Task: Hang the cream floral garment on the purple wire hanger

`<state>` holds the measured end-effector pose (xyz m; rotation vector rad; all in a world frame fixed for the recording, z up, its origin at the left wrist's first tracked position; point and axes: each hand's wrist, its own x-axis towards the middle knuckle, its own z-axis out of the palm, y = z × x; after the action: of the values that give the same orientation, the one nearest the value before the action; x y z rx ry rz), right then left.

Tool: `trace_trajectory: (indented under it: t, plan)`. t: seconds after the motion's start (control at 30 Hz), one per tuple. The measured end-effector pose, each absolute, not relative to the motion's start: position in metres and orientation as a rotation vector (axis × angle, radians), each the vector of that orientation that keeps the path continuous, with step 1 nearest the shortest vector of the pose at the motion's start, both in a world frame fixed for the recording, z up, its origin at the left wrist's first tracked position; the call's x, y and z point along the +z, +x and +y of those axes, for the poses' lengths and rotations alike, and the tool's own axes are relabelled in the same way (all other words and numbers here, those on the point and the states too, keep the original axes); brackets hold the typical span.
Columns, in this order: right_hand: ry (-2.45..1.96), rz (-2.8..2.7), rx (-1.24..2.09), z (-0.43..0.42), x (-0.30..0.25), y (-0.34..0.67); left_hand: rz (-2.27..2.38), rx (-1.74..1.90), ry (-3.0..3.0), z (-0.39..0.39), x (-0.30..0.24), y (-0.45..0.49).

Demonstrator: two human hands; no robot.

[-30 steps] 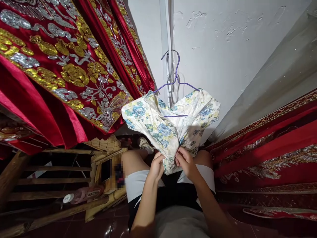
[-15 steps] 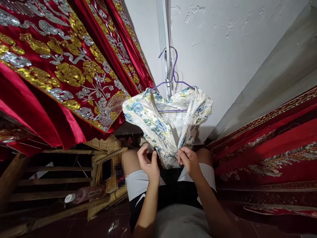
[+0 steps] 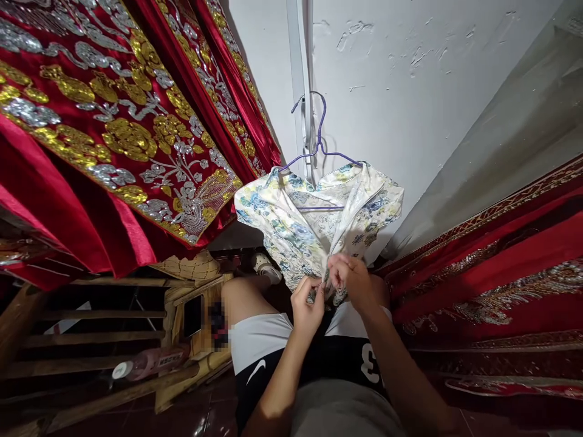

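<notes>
A white garment with blue and yellow flowers point(image 3: 291, 230) hangs on a purple hanger point(image 3: 320, 136), its front gaping in a V at the neck. My left hand point(image 3: 310, 303) pinches the front edge of the garment low down, near my lap. Just above and to the right, my right hand point(image 3: 350, 276) is closed at the same front edge, its fingers curled and slightly blurred. The fingertips of both hands nearly meet. The lower part of the garment is hidden behind my hands and thighs.
Red cloth with gold and silver sequins point(image 3: 136, 133) hangs at left; more red beaded fabric point(image 3: 510, 273) hangs at right. A bamboo rack point(image 3: 100, 364) at lower left carries a pink bottle point(image 3: 150, 361). A white wall point(image 3: 387, 109) stands behind the hanger.
My left hand has moved right from beside the garment and taken hold of its front edge. My right hand has risen slightly, and the garment has shifted a little to the right.
</notes>
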<state>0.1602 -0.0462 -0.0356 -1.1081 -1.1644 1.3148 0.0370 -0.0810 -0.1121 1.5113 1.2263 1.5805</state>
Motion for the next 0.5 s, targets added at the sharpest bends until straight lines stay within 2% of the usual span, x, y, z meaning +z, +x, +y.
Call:
trace_trajectory:
  t: [0.1, 0.3, 0.5]
  plan:
    - [-1.048, -1.137, 1.091, -0.013, -0.001, 0.164, 1.235, 1.569, 1.489, -0.087, -0.117, 0.045]
    - [-0.884, -1.103, 1.047, 0.037, 0.062, 0.165, 1.283, 1.546, 1.575, -0.092, -0.136, 0.058]
    - [-0.798, -1.261, 1.02, 0.026, 0.074, 0.161, 1.224, 1.424, 1.738, -0.082, -0.134, 0.046]
